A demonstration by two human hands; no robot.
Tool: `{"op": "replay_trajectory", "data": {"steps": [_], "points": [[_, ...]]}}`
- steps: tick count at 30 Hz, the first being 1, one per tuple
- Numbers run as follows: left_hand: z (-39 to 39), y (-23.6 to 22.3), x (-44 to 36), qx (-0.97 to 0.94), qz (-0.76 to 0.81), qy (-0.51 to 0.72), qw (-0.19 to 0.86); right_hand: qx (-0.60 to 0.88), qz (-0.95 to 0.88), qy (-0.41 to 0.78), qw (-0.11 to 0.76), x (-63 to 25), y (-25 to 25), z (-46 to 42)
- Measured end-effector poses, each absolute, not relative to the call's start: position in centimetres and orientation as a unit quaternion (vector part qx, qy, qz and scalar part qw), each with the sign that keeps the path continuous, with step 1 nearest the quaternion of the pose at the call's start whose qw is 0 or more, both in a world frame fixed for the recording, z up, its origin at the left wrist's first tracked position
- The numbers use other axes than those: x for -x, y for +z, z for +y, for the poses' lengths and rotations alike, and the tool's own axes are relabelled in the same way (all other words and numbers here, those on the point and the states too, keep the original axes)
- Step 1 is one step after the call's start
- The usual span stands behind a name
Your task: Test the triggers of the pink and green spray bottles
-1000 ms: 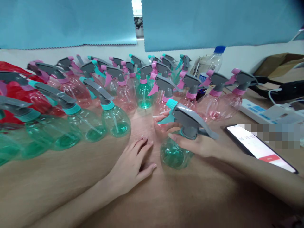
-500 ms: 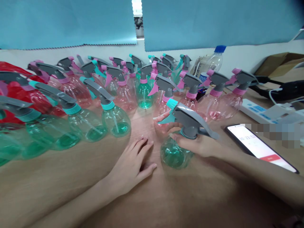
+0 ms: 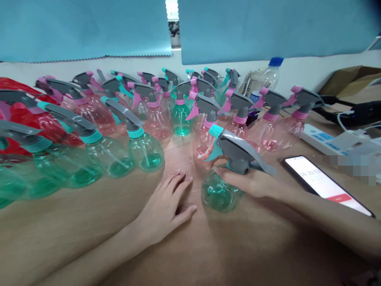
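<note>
My right hand (image 3: pixel 256 182) grips a clear green spray bottle (image 3: pixel 218 194) around its neck, fingers at the turquoise trigger (image 3: pixel 214 152). The bottle stands upright on the table, with green liquid low inside and a grey spray head (image 3: pixel 238 149). To its left, my left hand (image 3: pixel 162 208) lies palm down on the wood, fingers spread and holding nothing. Beyond the left fingertips stands another green spray bottle (image 3: pixel 148 155) with a turquoise collar. A pink spray bottle (image 3: pixel 202 143) sits just behind the gripped one, partly covered by it.
Several green and pink spray bottles crowd the table's back and left. A red plastic bag (image 3: pixel 18 127) lies at left. At right are a phone (image 3: pixel 321 182) showing a timer, a white power strip (image 3: pixel 323 139), a cardboard box (image 3: pixel 347 81) and a blue-capped bottle (image 3: pixel 269 77).
My right fingers have pulled the turquoise trigger back toward the bottle's neck. The bottle stays in place, and my left hand has not moved.
</note>
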State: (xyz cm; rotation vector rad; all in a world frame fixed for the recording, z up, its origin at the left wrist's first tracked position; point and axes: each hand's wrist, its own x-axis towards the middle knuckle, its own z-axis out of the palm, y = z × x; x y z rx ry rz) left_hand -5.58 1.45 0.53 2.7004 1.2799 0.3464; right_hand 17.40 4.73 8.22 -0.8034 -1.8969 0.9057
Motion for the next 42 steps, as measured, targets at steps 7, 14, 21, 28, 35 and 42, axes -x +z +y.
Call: {"op": "replay_trajectory", "data": {"steps": [7, 14, 21, 28, 35, 42], "points": [[1.4, 0.5, 5.6, -0.897, 0.424, 0.110, 0.064, 0.354, -0.759, 0.359, 0.412, -17.2, 8.8, 4.5], [1.5, 0.6, 5.5, -0.895, 0.426, 0.114, 0.072, 0.350, -0.767, 0.348, 0.410, -17.3, 8.7, 4.7], [1.4, 0.6, 5.5, -0.894, 0.428, 0.111, 0.071, 0.328, -0.777, 0.347, 0.410, -17.6, 7.2, 5.0], [1.4, 0.7, 5.5, -0.894, 0.428, 0.105, 0.075, 0.325, -0.776, 0.339, 0.422, -17.4, 6.9, 5.1], [1.5, 0.8, 5.5, -0.894, 0.427, 0.109, 0.075, 0.311, -0.775, 0.347, 0.427, -17.4, 6.9, 5.1], [1.4, 0.8, 5.5, -0.892, 0.431, 0.110, 0.080, 0.327, -0.777, 0.322, 0.431, -17.5, 6.8, 5.1]]}}
